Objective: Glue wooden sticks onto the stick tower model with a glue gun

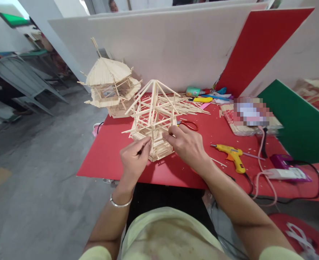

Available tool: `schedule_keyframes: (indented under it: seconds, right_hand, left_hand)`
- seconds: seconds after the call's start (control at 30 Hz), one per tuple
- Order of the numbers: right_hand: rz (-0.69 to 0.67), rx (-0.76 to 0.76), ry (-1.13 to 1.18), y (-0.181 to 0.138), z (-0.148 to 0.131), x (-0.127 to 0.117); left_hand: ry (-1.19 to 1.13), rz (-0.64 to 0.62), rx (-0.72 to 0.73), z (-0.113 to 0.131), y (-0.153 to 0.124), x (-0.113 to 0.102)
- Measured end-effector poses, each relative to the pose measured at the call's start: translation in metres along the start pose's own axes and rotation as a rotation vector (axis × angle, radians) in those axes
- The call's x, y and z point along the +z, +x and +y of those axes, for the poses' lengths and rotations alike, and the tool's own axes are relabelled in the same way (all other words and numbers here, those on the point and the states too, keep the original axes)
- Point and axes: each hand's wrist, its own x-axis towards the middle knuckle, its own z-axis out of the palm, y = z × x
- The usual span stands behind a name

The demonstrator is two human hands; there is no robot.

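An openwork pavilion model of thin wooden sticks [154,104] stands upright on the red tabletop [102,159] in front of me. My left hand [136,155] is closed in a pinch at the model's front left, by a front post. At the front right, the fingers of my right hand [188,144] are bent together beside the frame. Whatever lies between the fingertips of either hand is too small or hidden to make out. Behind to the left sits a second stick pavilion [109,85] with covered roofs. Red-handled pliers [189,125] lie just behind my right hand.
Loose sticks [192,107] are heaped behind the model, near a yellow cutter [202,99]. To the right lie a yellow glue gun [234,155] with its cord, a packet of sticks [232,122] and a purple box [282,162]. A white board [170,47] rises at the back.
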Motion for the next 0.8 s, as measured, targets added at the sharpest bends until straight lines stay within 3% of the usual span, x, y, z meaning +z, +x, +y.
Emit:
schedule_keyframes:
  seconds: [0.13, 0.23, 0.3, 0.4, 0.6, 0.8]
  right_hand:
    - [-0.041, -0.011, -0.025, 0.005, -0.003, -0.001]
    - [-0.059, -0.005, -0.052, 0.007, -0.002, -0.001]
    - [-0.066, -0.005, -0.054, 0.008, -0.001, -0.002]
    - [-0.065, 0.009, -0.027, 0.002, -0.001, -0.003]
    - [0.04, 0.261, 0.043, -0.039, -0.011, 0.007]
    - [-0.069, 0.299, 0.106, -0.049, -0.017, 0.025]
  left_hand:
    - [0.299, -0.278, 0.1, 0.01, 0.02, -0.001]
    - [0.635, -0.559, 0.094, 0.029, 0.032, 0.0]
    - [0.768, -0.66, 0.085, 0.041, 0.038, 0.001]
    - [0.837, -0.715, 0.089, 0.052, 0.045, 0.001]
    - [0.857, -0.713, 0.097, 0.052, 0.045, 0.002]
    - [0.875, -0.672, 0.077, 0.048, 0.045, 0.005]
